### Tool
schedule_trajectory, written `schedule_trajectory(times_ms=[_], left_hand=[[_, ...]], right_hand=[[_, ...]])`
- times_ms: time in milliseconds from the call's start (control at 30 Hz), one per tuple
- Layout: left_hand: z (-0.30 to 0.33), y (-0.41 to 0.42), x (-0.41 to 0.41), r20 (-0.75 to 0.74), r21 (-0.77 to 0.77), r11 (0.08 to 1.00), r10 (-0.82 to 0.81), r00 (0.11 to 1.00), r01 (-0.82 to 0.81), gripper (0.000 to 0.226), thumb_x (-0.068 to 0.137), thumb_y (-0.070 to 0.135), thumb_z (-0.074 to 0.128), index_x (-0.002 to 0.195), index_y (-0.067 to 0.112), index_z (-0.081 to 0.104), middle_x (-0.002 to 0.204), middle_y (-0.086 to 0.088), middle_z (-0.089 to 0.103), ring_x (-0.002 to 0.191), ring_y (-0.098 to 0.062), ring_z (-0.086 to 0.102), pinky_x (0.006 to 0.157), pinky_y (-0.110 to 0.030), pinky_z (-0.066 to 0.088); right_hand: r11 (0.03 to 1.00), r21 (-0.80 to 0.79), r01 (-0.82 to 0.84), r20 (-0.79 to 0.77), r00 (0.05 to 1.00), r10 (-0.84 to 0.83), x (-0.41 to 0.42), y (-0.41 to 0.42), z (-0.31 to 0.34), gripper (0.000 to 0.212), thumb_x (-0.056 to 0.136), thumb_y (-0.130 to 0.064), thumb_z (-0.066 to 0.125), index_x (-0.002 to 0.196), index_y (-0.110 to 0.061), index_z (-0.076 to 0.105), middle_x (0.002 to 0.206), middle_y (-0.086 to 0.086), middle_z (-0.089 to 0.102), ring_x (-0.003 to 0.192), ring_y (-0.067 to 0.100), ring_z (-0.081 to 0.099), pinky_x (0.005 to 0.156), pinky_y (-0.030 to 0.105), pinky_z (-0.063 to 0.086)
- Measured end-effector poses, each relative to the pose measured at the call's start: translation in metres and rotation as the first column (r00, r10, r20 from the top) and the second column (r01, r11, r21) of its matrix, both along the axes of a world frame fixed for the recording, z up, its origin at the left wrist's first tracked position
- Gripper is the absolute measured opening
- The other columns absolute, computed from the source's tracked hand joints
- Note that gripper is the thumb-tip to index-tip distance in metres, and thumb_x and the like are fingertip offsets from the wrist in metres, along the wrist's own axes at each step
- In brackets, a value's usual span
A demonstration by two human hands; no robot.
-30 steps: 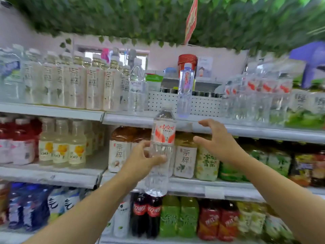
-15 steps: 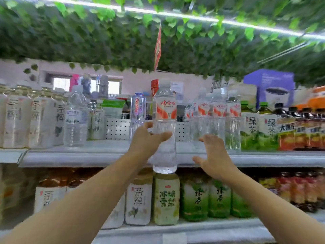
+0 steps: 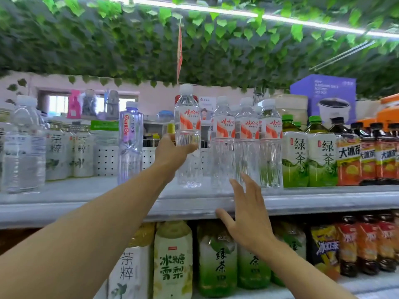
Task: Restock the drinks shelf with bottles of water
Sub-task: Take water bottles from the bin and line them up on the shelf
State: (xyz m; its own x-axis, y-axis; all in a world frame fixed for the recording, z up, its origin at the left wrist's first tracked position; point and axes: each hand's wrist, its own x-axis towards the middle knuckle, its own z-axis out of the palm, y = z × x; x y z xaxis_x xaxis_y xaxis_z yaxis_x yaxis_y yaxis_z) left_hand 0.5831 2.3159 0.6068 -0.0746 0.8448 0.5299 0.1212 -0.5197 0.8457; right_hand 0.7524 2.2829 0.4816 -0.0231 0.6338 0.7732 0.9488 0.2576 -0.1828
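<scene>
My left hand [image 3: 172, 152] grips a clear water bottle [image 3: 187, 126] with a red and white label and white cap, held upright over the top shelf [image 3: 86, 197], its base at or just above the shelf surface. To its right stands a group of matching water bottles [image 3: 246, 143] on the same shelf. My right hand [image 3: 248, 212] is spread with straight fingers at the shelf's front edge, below that group, holding nothing.
A purple-tinted bottle [image 3: 129, 145] stands left of the held bottle, with tea bottles [image 3: 71, 147] and large water bottles [image 3: 23, 147] farther left. Green tea bottles [image 3: 308, 156] and dark tea bottles [image 3: 367, 156] fill the right. Lower shelf holds more drinks [image 3: 172, 260]. Leaves hang overhead.
My left hand has carried the water bottle up and right from the middle shelf level onto the top shelf, beside the matching bottles. My right hand has stayed spread near the shelf edge.
</scene>
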Motion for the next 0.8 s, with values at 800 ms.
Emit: schedule_trajectory(times_ms=[800], left_hand=[[-0.018, 0.054, -0.007, -0.191, -0.159, 0.959, -0.262, 0.946, 0.233, 0.059, 0.08, 0.011, 0.072, 0.127, 0.018, 0.036, 0.117, -0.009, 0.055, 0.103, -0.027, 0.054, 0.076, -0.038, 0.044]], right_hand=[[0.989, 0.049, 0.14, 0.018, 0.99, -0.141, -0.011, 0.007, -0.018, 0.072, 0.087, -0.063, 0.022, 0.144, -0.019, 0.022, 0.145, -0.004, 0.021, 0.137, 0.014, 0.015, 0.116, 0.035, 0.021]])
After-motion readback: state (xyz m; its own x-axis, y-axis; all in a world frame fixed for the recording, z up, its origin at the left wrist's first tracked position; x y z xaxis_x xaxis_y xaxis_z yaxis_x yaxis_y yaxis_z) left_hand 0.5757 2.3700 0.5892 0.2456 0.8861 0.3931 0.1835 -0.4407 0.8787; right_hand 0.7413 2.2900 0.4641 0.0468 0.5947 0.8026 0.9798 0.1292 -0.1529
